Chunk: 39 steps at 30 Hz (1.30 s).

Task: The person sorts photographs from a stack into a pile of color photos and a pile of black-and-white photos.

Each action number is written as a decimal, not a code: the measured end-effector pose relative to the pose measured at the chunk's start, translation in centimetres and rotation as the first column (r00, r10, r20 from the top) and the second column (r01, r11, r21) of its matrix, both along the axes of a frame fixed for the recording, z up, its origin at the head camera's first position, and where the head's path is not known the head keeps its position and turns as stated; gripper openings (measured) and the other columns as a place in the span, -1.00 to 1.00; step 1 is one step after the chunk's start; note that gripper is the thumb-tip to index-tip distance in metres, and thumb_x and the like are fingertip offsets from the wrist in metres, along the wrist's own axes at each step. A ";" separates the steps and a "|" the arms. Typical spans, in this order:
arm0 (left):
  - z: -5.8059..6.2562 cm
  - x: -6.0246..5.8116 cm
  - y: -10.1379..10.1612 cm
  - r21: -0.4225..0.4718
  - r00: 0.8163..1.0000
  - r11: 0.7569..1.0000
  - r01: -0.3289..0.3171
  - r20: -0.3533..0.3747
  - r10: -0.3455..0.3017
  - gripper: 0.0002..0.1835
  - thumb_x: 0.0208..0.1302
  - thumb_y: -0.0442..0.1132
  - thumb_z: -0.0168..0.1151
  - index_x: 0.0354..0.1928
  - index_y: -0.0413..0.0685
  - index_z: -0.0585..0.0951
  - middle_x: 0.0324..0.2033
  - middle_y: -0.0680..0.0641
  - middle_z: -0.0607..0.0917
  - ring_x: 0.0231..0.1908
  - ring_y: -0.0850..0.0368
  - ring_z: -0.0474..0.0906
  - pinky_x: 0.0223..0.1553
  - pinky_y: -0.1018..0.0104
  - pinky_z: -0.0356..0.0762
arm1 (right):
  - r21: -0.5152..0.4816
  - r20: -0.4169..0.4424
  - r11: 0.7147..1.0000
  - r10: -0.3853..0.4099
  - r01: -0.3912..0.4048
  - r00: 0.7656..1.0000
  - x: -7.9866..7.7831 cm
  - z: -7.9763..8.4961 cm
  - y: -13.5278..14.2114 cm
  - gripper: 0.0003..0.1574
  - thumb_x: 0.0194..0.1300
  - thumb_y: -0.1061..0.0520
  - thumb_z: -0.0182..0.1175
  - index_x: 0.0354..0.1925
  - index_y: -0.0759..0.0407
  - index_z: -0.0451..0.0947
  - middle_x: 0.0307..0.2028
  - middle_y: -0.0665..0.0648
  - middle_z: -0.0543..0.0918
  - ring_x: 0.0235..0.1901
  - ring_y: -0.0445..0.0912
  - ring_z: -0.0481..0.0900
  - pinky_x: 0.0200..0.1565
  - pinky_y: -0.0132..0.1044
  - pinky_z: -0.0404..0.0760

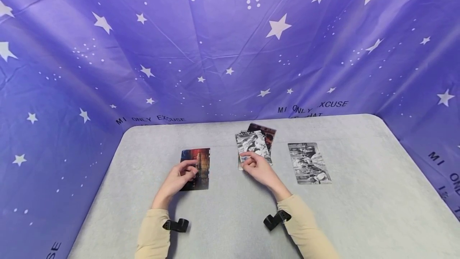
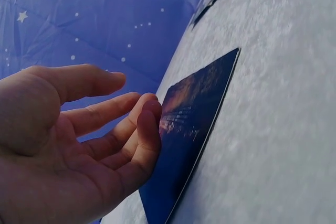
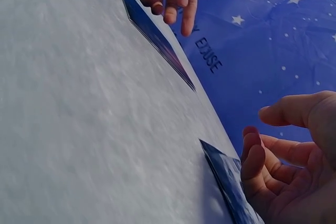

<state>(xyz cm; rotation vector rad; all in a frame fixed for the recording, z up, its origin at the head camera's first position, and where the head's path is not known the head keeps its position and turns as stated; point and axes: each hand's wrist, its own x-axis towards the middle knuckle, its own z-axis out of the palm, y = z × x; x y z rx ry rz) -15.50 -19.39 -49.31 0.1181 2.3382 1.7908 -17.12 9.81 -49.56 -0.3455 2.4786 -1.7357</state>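
My left hand (image 1: 181,175) rests over a dark card or photo (image 1: 203,175) with an orange-red and blue picture, at the left of the table. In the left wrist view its thumb stands apart from the loosely bent fingers (image 2: 149,129), whose tips are right at the card (image 2: 194,108). My right hand (image 1: 256,166) hovers at the lower edge of a loose pile of picture cards (image 1: 253,141), a black-and-white one on top. The right wrist view shows this thumb also apart, with bent fingers (image 3: 255,161) close beside the pile (image 3: 223,169). Neither hand pinches a card.
A black-and-white picture card (image 1: 310,163) lies alone to the right. A darker reddish card (image 1: 269,134) sticks out behind the middle pile. The grey table (image 1: 223,219) ends at a purple star-patterned cloth (image 1: 215,51) behind and at both sides.
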 end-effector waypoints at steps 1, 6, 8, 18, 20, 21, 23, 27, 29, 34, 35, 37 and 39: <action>0.0 0.0 0.2 0.007 1.000 1.000 0.002 0.000 -0.002 -0.63 0.28 -0.50 0.12 0.13 -0.47 0.46 -0.28 -0.30 0.61 -0.31 0.03 0.56 -0.26 0.36 0.54 | -0.003 0.000 1.000 -0.008 0.008 1.000 0.0 0.0 0.2 -0.56 0.19 0.35 0.22 0.06 0.42 0.50 -0.40 0.10 0.64 -0.48 -0.18 0.53 -0.37 -0.40 0.49; -0.1 0.0 1.2 0.037 1.000 0.999 0.021 -0.012 -0.021 -0.64 0.28 -0.51 0.13 0.11 -0.47 0.48 -0.30 -0.30 0.61 -0.35 0.07 0.56 -0.29 0.39 0.53 | -0.032 0.025 0.999 -0.043 0.044 0.999 0.1 0.8 1.4 -0.55 0.18 0.39 0.19 0.07 0.46 0.48 -0.37 0.20 0.65 -0.45 -0.01 0.57 -0.43 -0.43 0.49; -0.2 0.0 1.6 0.043 0.999 0.998 0.034 -0.018 -0.033 -0.65 0.28 -0.51 0.12 0.11 -0.47 0.48 -0.30 -0.30 0.61 -0.36 0.09 0.56 -0.30 0.40 0.53 | -0.046 0.037 0.997 -0.055 0.056 0.998 0.0 0.9 1.9 -0.55 0.18 0.40 0.19 0.07 0.46 0.47 -0.35 0.22 0.64 -0.45 0.02 0.57 -0.48 -0.45 0.47; -0.7 0.0 3.1 0.081 0.997 0.994 0.080 -0.016 -0.079 -0.64 0.29 -0.50 0.13 0.11 -0.51 0.46 -0.29 -0.32 0.62 -0.34 0.05 0.61 -0.28 0.39 0.56 | -0.012 0.030 0.991 -0.136 0.137 0.990 -0.4 0.4 4.7 -0.50 0.20 0.39 0.19 0.13 0.46 0.43 -0.21 0.32 0.60 -0.35 -0.11 0.56 -0.38 -0.46 0.49; -0.8 0.0 3.4 0.086 0.997 0.993 0.081 -0.004 -0.081 -0.63 0.30 -0.48 0.14 0.13 -0.50 0.46 -0.28 -0.31 0.63 -0.32 0.03 0.62 -0.26 0.37 0.57 | -0.001 0.024 0.988 -0.152 0.152 0.988 -0.5 0.5 5.0 -0.47 0.18 0.40 0.19 0.15 0.47 0.41 -0.14 0.37 0.58 -0.27 -0.02 0.59 -0.25 -0.43 0.52; -0.8 0.0 3.7 0.088 0.997 0.993 0.082 0.001 -0.082 -0.63 0.31 -0.47 0.14 0.13 -0.50 0.46 -0.27 -0.31 0.64 -0.31 0.01 0.62 -0.25 0.36 0.58 | 0.004 0.019 0.987 -0.158 0.158 0.987 -0.5 0.5 5.2 -0.45 0.18 0.40 0.19 0.16 0.47 0.40 -0.11 0.39 0.58 -0.23 0.03 0.60 -0.20 -0.40 0.54; -0.8 -0.1 4.1 0.098 0.996 0.992 0.084 0.007 -0.085 -0.63 0.32 -0.47 0.13 0.14 -0.49 0.45 -0.25 -0.32 0.64 -0.29 -0.03 0.63 -0.22 0.33 0.60 | 0.014 0.009 0.985 -0.171 0.171 0.985 -0.6 0.5 5.5 -0.42 0.17 0.40 0.19 0.18 0.48 0.38 -0.06 0.42 0.56 -0.15 0.13 0.59 -0.09 -0.28 0.55; -1.0 -0.1 5.2 0.153 0.996 0.985 0.082 0.017 -0.086 -0.62 0.32 -0.50 0.11 0.15 -0.51 0.43 -0.19 -0.37 0.62 -0.25 -0.03 0.64 -0.17 0.28 0.61 | 0.029 0.007 0.983 -0.184 0.184 0.983 -0.7 0.4 5.8 -0.38 0.16 0.41 0.20 0.21 0.48 0.35 -0.01 0.46 0.53 -0.04 0.25 0.54 0.03 -0.03 0.52; -1.2 -0.2 5.8 0.192 0.997 0.979 0.071 0.030 -0.078 -0.62 0.30 -0.54 0.09 0.16 -0.52 0.42 -0.15 -0.40 0.61 -0.24 0.01 0.64 -0.14 0.27 0.61 | 0.039 0.017 0.982 -0.188 0.187 0.982 -0.7 0.3 5.8 -0.35 0.15 0.40 0.21 0.22 0.47 0.33 0.01 0.47 0.51 -0.02 0.27 0.51 0.05 0.04 0.49; -1.4 -0.2 7.8 0.277 0.997 0.960 0.045 0.050 -0.062 -0.57 0.23 -0.60 0.05 0.17 -0.53 0.39 -0.06 -0.46 0.56 -0.18 -0.02 0.63 -0.07 0.20 0.59 | 0.059 0.021 0.977 -0.206 0.205 0.978 -0.7 0.1 5.9 -0.32 0.12 0.39 0.23 0.23 0.47 0.33 0.02 0.47 0.50 0.01 0.28 0.48 0.08 0.07 0.46; -1.3 -0.3 8.2 0.292 0.997 0.955 0.043 0.052 -0.061 -0.55 0.21 -0.61 0.05 0.18 -0.53 0.38 -0.04 -0.47 0.55 -0.15 -0.07 0.63 -0.05 0.18 0.59 | 0.063 0.020 0.976 -0.210 0.208 0.978 -0.7 0.1 5.9 -0.31 0.12 0.38 0.23 0.23 0.47 0.33 0.02 0.47 0.50 0.01 0.28 0.48 0.09 0.07 0.46; -1.3 -0.4 9.1 0.315 0.997 0.948 0.040 0.055 -0.060 -0.52 0.19 -0.61 0.06 0.20 -0.52 0.37 0.01 -0.48 0.53 -0.08 -0.18 0.60 -0.02 0.15 0.57 | 0.065 0.019 0.976 -0.210 0.208 0.978 -0.6 0.0 5.9 -0.30 0.11 0.37 0.23 0.23 0.47 0.33 0.03 0.48 0.49 0.02 0.28 0.48 0.09 0.08 0.45; -1.3 -0.6 9.9 0.324 0.997 0.945 0.046 0.045 -0.064 -0.50 0.20 -0.59 0.08 0.22 -0.52 0.34 0.06 -0.49 0.49 -0.02 -0.26 0.55 0.00 0.11 0.56 | 0.066 0.027 0.976 -0.209 0.206 0.978 -0.5 -0.1 5.9 -0.29 0.12 0.37 0.24 0.25 0.46 0.32 0.04 0.48 0.49 0.02 0.29 0.47 0.10 0.08 0.45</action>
